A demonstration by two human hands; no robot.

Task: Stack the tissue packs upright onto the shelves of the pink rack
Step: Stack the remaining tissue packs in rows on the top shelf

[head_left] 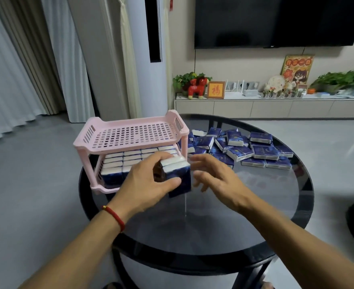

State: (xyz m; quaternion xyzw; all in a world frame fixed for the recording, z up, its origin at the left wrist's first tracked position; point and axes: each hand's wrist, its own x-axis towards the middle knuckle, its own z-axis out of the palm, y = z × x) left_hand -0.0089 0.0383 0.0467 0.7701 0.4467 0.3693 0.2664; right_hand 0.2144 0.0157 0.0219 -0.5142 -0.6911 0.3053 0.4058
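Beside pink rack point(130, 134) | left hand point(145, 184) grips upright tissue packs point(178, 176) | right hand point(215, 176) spread, empty

Just beyond the left hand point(149, 182), the pink rack point(130, 134) looks like matt moulded plastic with a perforated grid shelf. The tissue packs point(179, 176) gripped in that hand wear glossy dark-blue film wrap, with white paper showing at their ends. Under both hands, the round table point(213, 226) has a smooth, reflective dark glass top.
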